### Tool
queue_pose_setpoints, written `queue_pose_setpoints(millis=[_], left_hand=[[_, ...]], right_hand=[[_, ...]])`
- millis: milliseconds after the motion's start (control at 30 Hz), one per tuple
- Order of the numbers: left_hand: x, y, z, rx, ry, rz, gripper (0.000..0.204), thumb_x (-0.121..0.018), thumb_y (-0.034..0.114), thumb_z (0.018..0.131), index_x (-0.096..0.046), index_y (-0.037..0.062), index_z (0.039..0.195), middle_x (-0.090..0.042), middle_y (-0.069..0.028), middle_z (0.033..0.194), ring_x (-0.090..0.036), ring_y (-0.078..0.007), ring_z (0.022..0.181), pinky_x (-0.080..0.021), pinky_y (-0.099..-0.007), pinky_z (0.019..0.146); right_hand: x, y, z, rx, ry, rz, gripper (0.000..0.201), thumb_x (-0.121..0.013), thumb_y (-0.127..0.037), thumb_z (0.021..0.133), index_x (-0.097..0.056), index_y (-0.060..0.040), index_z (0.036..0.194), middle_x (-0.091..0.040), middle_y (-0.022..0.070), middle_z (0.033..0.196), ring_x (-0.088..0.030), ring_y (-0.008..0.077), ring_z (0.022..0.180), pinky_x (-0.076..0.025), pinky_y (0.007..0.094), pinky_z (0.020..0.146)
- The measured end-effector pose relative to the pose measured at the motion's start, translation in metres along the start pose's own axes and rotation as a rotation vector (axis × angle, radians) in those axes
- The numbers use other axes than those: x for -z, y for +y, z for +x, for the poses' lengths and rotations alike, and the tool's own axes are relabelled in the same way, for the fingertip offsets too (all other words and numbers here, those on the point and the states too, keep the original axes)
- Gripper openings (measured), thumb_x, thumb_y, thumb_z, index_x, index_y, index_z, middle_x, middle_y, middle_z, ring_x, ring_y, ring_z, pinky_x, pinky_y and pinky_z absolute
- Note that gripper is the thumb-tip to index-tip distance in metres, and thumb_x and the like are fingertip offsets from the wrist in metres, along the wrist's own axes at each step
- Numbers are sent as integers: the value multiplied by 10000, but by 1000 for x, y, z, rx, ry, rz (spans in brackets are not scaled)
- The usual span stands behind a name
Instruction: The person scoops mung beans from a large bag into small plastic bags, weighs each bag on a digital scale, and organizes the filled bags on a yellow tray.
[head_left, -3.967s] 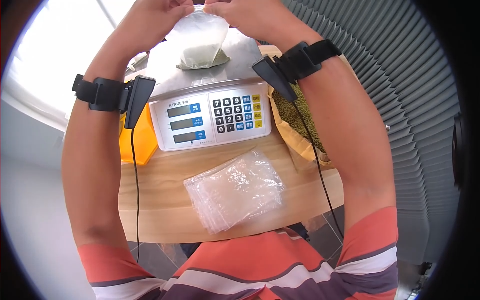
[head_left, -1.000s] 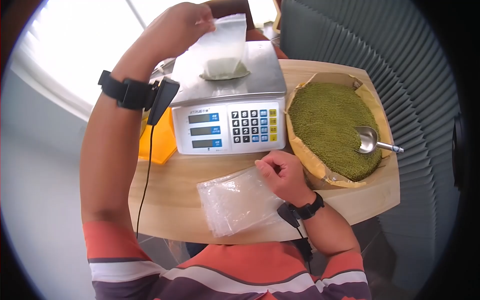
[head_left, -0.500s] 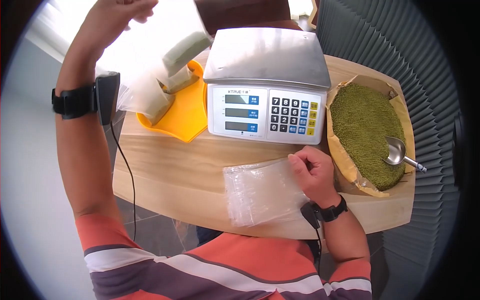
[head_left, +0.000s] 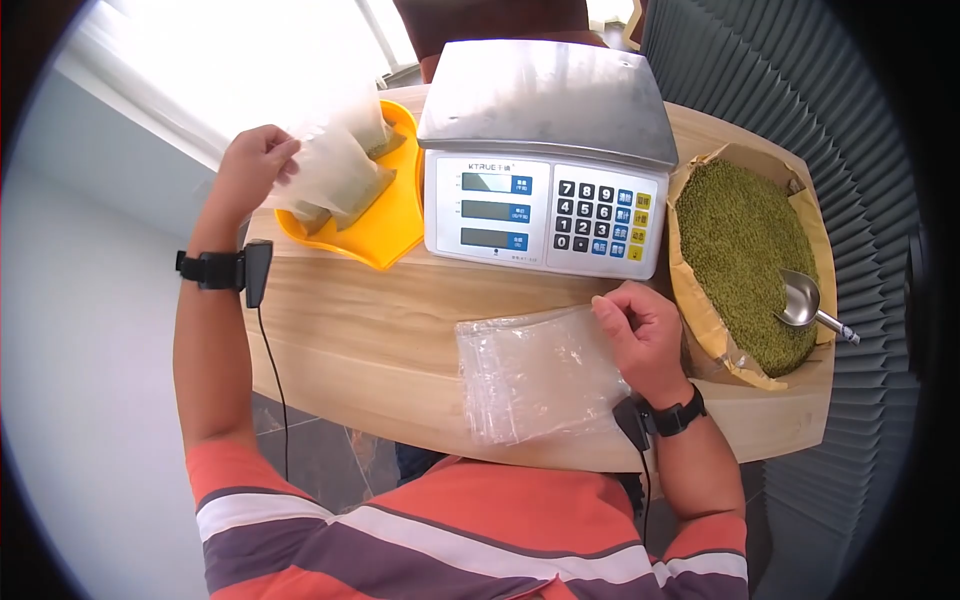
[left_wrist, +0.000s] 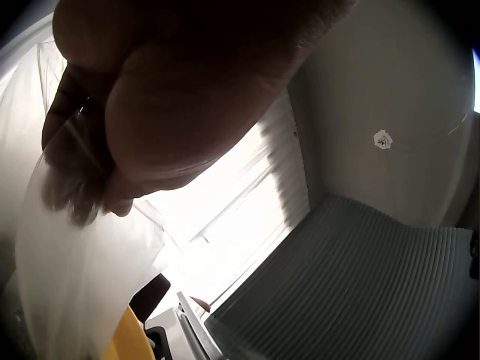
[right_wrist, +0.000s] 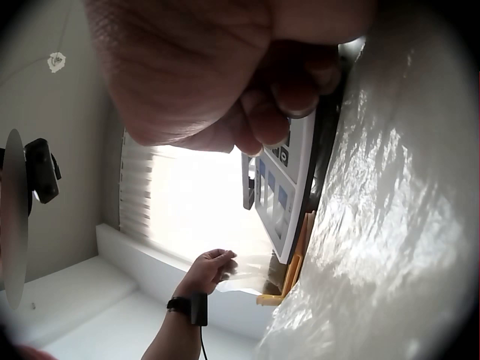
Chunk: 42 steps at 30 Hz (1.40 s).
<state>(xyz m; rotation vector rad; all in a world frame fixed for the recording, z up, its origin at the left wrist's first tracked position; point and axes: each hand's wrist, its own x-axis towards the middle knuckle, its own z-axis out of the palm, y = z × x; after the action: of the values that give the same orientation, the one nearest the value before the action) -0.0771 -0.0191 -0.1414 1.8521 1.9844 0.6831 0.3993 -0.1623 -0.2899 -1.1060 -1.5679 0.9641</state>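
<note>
At the upper left my left hand [head_left: 258,172] pinches the top of a translucent plastic bag [head_left: 345,170], whose filled bottom sits in the yellow tray [head_left: 395,235]. Through the film of that bag [left_wrist: 82,262], some fingertips show in the left wrist view. My right hand [head_left: 648,338] lies loosely curled over the right end of a stack of clear plastic bags [head_left: 535,375]. The right wrist view shows those curled fingers [right_wrist: 266,124] beside the shiny plastic, with nothing visible in them.
A white digital scale [head_left: 545,215] with a bare steel platform [head_left: 545,100] stands at the back middle. Right of it, an open paper sack [head_left: 700,320] holds green beans [head_left: 740,260] with a metal scoop [head_left: 800,300] in them. Another filled bag [head_left: 365,120] lies in the tray.
My left hand has carried the filled bag from the scale platform leftward and down into the yellow tray. My right hand has left the bag's top and come down over the stack of bags.
</note>
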Motion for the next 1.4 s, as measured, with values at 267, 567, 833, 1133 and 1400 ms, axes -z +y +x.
queue_pose_setpoints(millis=[267,567,833,1133,1400], left_hand=[[31,-1,-9,-53,-3,76,205,-708,203,1081,-756,10,1029,-695,-16,809,-612,-99,742,-508,-281,700],[16,-13,-8,-58,97,303,254,-739,232,1047,-761,18,1182,-784,-94,982,-724,-192,918,-568,-344,828],[-27,43,-71,-463,611,232,335,-799,185,1042,-756,80,1357,-807,-88,1274,-744,-194,1150,-577,-352,946],[-143,103,-160,-651,-378,12,165,-848,111,945,-768,48,1074,-766,-108,962,-731,-285,863,-561,-401,755],[-170,106,-169,-523,-435,78,274,-902,224,890,-709,48,970,-737,-118,922,-713,-326,831,-549,-422,720]], right_hand=[[-4,-2,0,10,-1,-14,194,-774,-105,1040,-715,6,892,-621,-12,749,-514,51,664,-419,256,590],[-2,-1,1,10,9,3,181,-768,-99,1037,-722,9,899,-622,-6,752,-517,60,661,-425,260,595],[5,-15,-2,65,12,7,172,-773,-125,1045,-734,-5,928,-626,-10,748,-522,58,649,-428,255,591],[32,-62,-8,144,10,-12,134,-774,-117,1045,-747,-12,966,-655,-6,831,-538,59,673,-427,252,602],[57,-64,-54,80,-37,-157,116,-778,-119,1036,-757,-22,976,-667,9,842,-561,93,698,-436,270,626]])
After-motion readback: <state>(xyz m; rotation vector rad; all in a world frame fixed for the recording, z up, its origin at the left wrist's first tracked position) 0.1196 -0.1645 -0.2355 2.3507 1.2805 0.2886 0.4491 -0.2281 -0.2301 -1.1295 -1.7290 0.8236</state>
